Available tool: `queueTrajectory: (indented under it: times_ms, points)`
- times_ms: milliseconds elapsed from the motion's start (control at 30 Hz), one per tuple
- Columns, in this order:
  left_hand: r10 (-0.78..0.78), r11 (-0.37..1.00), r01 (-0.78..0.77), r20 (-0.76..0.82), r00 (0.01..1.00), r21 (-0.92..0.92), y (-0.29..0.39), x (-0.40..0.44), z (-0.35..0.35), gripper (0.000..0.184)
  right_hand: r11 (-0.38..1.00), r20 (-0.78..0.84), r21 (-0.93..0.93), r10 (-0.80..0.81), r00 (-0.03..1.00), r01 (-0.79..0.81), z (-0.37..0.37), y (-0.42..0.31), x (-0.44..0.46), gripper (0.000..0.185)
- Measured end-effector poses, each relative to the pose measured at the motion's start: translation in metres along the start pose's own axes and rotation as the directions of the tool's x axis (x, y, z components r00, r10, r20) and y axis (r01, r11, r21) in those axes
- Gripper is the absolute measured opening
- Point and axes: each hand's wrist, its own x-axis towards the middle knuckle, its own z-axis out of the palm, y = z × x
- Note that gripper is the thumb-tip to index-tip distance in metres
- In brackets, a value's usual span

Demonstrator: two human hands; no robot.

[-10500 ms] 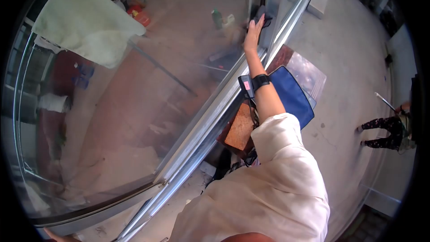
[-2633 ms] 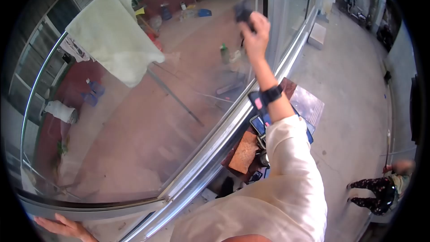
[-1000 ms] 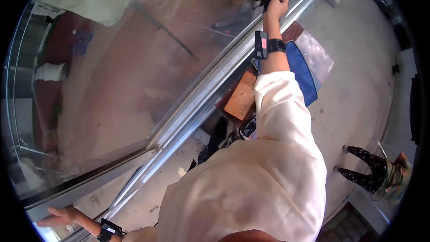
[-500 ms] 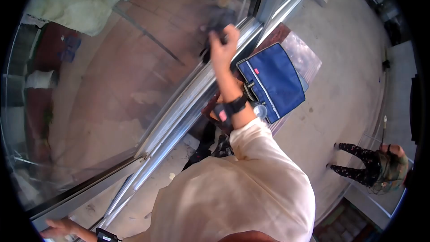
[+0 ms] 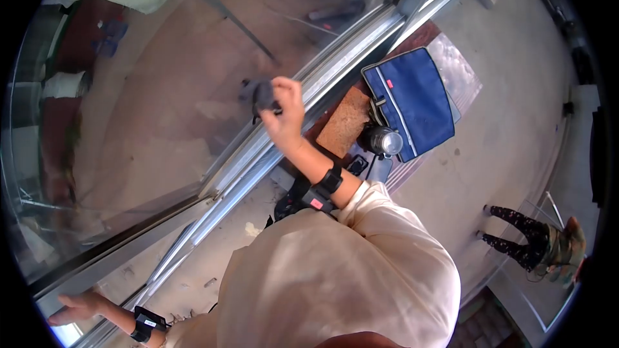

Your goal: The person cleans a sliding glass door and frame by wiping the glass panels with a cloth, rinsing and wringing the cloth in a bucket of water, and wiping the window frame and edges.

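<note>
Dark cloth [image 5: 264, 96], bunched, against hazy glass pane [image 5: 161, 129].

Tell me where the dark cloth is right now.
In the head view, the dark cloth is left of centre, bunched in the right hand at the glass pane, beside the metal frame.

A blue bag [image 5: 419, 104] lies near a brick [image 5: 343, 122]
</note>
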Motion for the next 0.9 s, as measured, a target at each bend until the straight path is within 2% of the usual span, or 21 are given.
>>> queueTrajectory:
  times_ms: [100, 133, 167, 200, 233, 267, 300, 333, 367, 400, 533, 567, 600, 667, 700, 733, 767, 867, 900]
  points:
    - [0.062, 0.983, -0.058, -0.019, 0.998, 0.175, 0.007, 0.000, 0.001, 0.064, 0.998, -0.051, 0.064, -0.022, 0.998, 0.025, -0.004, 0.012, 0.014, 0.031]
    - [-0.007, 1.000, 0.007, -0.001, 1.000, 0.026, -0.001, -0.005, 0.000, 0.067, 0.999, -0.182, 0.010, -0.048, 0.982, 0.051, -0.016, 0.026, 0.043, 0.030]
    - [-0.041, 0.998, 0.042, 0.019, 0.999, -0.044, -0.003, -0.007, -0.001, 0.070, 0.997, -0.303, -0.064, -0.065, 0.951, 0.048, -0.035, 0.039, 0.080, 0.028]
    - [-0.076, 0.990, 0.080, 0.039, 0.996, -0.113, -0.004, -0.009, -0.002, 0.072, 0.989, -0.410, -0.057, 0.099, 0.907, -0.134, -0.054, 0.089, 0.111, 0.027]
    - [-0.034, 0.995, 0.037, 0.033, 0.999, -0.095, 0.000, -0.006, -0.003, 0.072, 0.990, -0.525, 0.018, 0.131, 0.841, -0.143, -0.074, 0.130, 0.149, 0.029]
    - [-0.014, 0.996, 0.017, 0.037, 0.999, -0.083, 0.010, -0.001, -0.003, 0.072, 0.987, -0.508, 0.065, 0.162, 0.846, -0.150, -0.100, 0.156, 0.182, 0.031]
    - [0.005, 0.998, -0.003, 0.040, 0.999, -0.070, 0.020, 0.005, -0.002, 0.072, 0.993, -0.554, 0.043, 0.114, 0.825, -0.109, -0.122, 0.197, 0.213, 0.032]
    - [0.003, 0.997, 0.000, 0.034, 0.999, -0.082, 0.039, 0.011, -0.002, 0.072, 0.982, -0.579, 0.090, 0.187, 0.793, -0.166, -0.143, 0.234, 0.238, 0.035]
    - [0.003, 0.996, 0.000, 0.025, 1.000, -0.094, 0.049, 0.016, -0.001, 0.073, 0.954, -0.590, 0.189, 0.300, 0.750, -0.232, -0.153, 0.243, 0.252, 0.038]
    - [0.006, 0.996, -0.004, 0.030, 1.000, -0.090, 0.050, 0.019, 0.000, 0.073, 0.927, -0.592, 0.184, 0.370, 0.716, -0.326, -0.158, 0.237, 0.256, 0.036]
    - [0.024, 0.990, -0.022, 0.017, 1.000, -0.136, 0.040, 0.015, 0.001, 0.072, 0.911, -0.670, 0.022, 0.319, 0.670, -0.412, -0.127, 0.235, 0.213, 0.033]
    - [0.007, 0.992, -0.005, 0.014, 1.000, -0.126, 0.037, 0.012, 0.000, 0.071, 0.963, -0.631, 0.012, 0.217, 0.744, -0.271, -0.109, 0.215, 0.184, 0.032]
    - [0.004, 0.991, -0.002, 0.016, 1.000, -0.132, 0.021, 0.009, 0.000, 0.071, 0.968, -0.557, 0.059, 0.234, 0.797, -0.243, -0.091, 0.193, 0.153, 0.030]
    - [0.060, 0.995, -0.063, -0.040, 0.997, -0.081, -0.007, 0.003, 0.003, 0.065, 0.961, -0.530, -0.101, 0.168, 0.831, -0.258, -0.040, 0.115, 0.084, 0.027]
    - [0.076, 0.994, -0.080, -0.063, 0.995, -0.069, -0.010, 0.001, 0.006, 0.063, 0.968, -0.452, 0.011, 0.229, 0.862, -0.252, -0.020, 0.083, 0.049, 0.028]
    - [0.034, 0.991, -0.038, -0.031, 0.999, -0.127, 0.007, 0.004, 0.003, 0.066, 0.950, -0.302, -0.084, 0.262, 0.917, -0.300, -0.008, 0.053, 0.013, 0.028]
    - [-0.005, 0.984, 0.005, 0.001, 1.000, -0.178, 0.018, 0.006, 0.003, 0.070, 0.958, -0.170, -0.070, 0.263, 0.950, -0.278, 0.004, 0.021, -0.019, 0.028]
    - [0.019, 0.989, -0.022, -0.023, 1.000, -0.149, 0.019, 0.007, 0.006, 0.069, 0.966, 0.186, 0.081, 0.227, 0.956, -0.245, 0.040, -0.009, -0.104, 0.025]
    - [0.023, 0.988, -0.026, -0.021, 1.000, -0.152, 0.015, 0.006, 0.005, 0.069, 0.962, 0.199, 0.090, 0.237, 0.951, -0.258, 0.038, -0.012, -0.103, 0.025]
